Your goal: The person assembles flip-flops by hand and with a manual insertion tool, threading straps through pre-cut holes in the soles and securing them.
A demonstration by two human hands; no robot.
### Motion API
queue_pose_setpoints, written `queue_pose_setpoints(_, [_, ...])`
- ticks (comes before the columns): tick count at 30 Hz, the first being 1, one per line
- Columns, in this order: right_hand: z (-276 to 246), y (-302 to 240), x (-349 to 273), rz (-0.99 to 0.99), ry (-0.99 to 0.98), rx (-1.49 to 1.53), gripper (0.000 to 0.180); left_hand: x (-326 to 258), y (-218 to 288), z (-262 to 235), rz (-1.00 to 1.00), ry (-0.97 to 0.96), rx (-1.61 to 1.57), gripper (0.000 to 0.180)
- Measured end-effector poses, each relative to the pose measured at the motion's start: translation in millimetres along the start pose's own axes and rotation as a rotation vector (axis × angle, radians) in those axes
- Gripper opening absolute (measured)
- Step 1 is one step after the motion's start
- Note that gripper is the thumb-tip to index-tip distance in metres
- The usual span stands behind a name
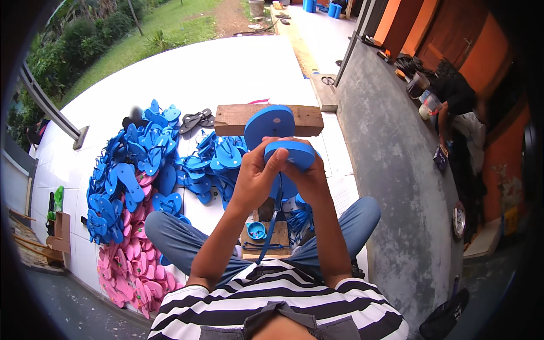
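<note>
Both my hands are closed round a blue flip-flop sole [290,154] in front of my chest. My left hand [253,174] grips its left side, the thumb pressed on the near end. On the other side my right hand [310,177] wraps round it. Beyond the fingers another rounded blue sole piece [268,120] stands up against a wooden beam [229,118]; whether it is the same sole bent over, I cannot tell. A blue strap [271,231] dangles below my hands, toward my shirt. Part of the sole is hidden by my fingers.
Piles of blue flip-flops [127,180] and pink flip-flops [136,266] lie at my left. Between my legs, a small blue bowl [256,230] sits on a wooden board. A grey ledge [391,153] runs along my right, where another person [453,90] bends over. Scissors [328,81] lie ahead.
</note>
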State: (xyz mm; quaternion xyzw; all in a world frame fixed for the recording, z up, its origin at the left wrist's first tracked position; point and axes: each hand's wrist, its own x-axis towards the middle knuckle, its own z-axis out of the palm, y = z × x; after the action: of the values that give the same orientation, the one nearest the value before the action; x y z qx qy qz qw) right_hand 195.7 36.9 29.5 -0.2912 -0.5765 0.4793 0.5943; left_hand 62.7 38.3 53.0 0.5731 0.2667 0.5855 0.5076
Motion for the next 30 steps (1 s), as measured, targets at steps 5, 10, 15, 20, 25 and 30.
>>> queue_pose_setpoints(5, [11.3,-11.8,1.8,0.056,0.152,-0.173,0.031,3.7,-0.2,6.3,0.018,0.090,0.067,0.040])
queue_pose_setpoints(10, [23.0,-10.3,-33.0,0.047,0.181,-0.142,0.030,-15.2,5.3,8.7,-0.068,0.132,0.020,0.041])
queue_pose_setpoints(15, [23.3,-48.9,-109.2,-0.273,-0.036,-0.246,0.035,-97.8,22.4,12.9,0.070,-0.033,0.202,0.037])
queue_pose_setpoints(20, [11.6,18.6,-113.8,0.201,0.278,-0.621,0.056,-100.3,-43.2,-9.7,-0.491,-0.071,0.189,0.042])
queue_pose_setpoints(25, [20.0,44.1,-126.0,0.200,0.011,-1.063,0.032,-99.0,-88.8,-34.3,-0.719,0.042,0.035,0.049])
queue_pose_setpoints(30, [25.0,78.1,-141.6,0.297,-0.230,-1.152,0.019,-113.5,-106.1,-45.1,-0.877,0.152,-0.064,0.048])
